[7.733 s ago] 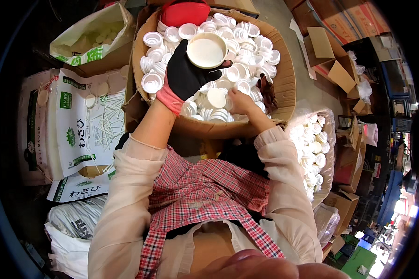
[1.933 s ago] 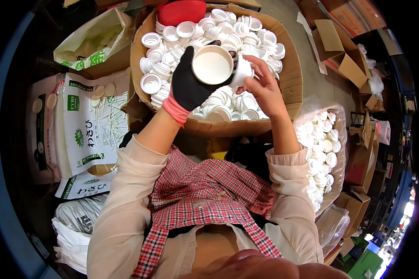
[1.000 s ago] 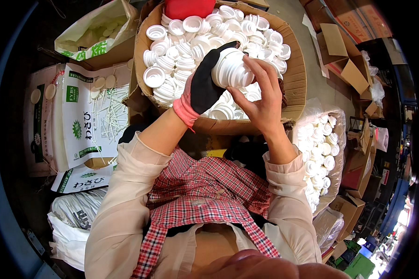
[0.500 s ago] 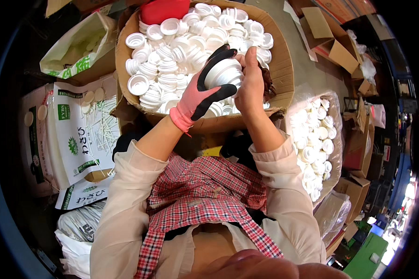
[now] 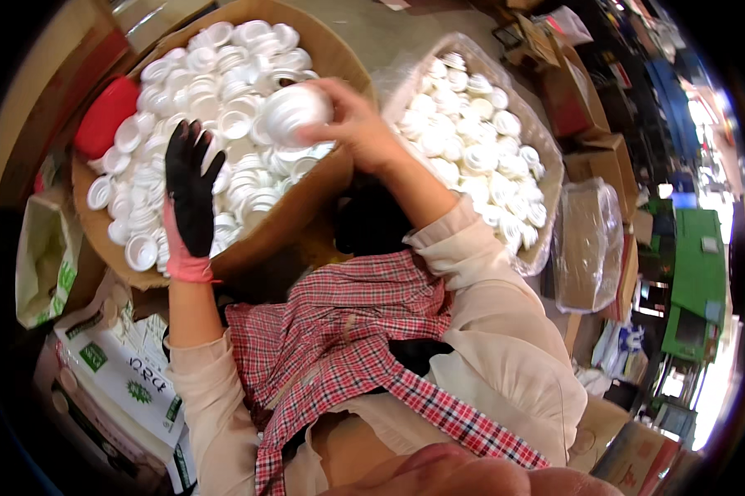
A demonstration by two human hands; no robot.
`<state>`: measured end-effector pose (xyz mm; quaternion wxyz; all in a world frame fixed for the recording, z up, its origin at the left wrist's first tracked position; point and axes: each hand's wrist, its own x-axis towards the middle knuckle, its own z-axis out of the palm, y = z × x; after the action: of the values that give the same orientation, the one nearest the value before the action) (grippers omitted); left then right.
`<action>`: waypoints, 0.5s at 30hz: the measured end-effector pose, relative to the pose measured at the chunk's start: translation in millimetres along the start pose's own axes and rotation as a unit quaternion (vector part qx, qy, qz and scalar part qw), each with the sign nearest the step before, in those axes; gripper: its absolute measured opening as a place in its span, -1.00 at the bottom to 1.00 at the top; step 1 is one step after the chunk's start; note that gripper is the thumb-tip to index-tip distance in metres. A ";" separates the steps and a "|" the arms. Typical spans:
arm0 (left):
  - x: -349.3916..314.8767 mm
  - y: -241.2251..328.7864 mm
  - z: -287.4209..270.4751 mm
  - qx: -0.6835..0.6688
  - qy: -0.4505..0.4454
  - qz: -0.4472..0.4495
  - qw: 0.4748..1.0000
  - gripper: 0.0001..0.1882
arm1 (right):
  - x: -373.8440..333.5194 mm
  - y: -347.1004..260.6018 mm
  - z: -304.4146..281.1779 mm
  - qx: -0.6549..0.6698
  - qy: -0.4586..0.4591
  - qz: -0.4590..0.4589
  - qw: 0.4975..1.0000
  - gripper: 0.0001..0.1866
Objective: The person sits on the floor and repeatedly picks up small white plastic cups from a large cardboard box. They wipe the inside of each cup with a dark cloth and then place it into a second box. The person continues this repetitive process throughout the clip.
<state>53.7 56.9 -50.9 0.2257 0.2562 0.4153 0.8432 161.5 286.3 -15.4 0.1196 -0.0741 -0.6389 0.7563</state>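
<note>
My right hand (image 5: 362, 131), bare, grips a white stepped round plastic piece (image 5: 294, 114) between thumb and fingers; motion blurs it a little. It is over the right side of a large cardboard box (image 5: 302, 225) heaped with similar white ringed pieces (image 5: 215, 91). My left hand (image 5: 192, 190) wears a pink glove with black palm and fingers. Its fingers are spread above the near left part of the heap, holding nothing. To the right, a carton with a clear plastic liner (image 5: 554, 178) contains many stacked white pieces (image 5: 482, 155).
A red plastic object (image 5: 108, 117) lies at the box's left edge. Left of the box are an open white-and-green bag (image 5: 43, 248) and a printed white sack (image 5: 124, 360) with thin sticks on it. On the right stand a plastic-wrapped carton (image 5: 587, 244) and a green machine (image 5: 695, 281).
My view has turned right. My left hand has let go of the white piece and spread its fingers. My right hand now carries the piece alone, closer to the lined carton.
</note>
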 end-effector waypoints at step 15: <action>-1.6 -16.4 -32.7 0.033 0.129 -0.119 0.984 -0.54 | -174.0 67.4 -304.6 -0.595 0.366 0.264 0.665 -0.41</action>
<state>37.5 46.0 -81.7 0.2605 0.1008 0.4960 0.8222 403.4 516.9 -141.4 0.0696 -0.5661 -0.8114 0.1273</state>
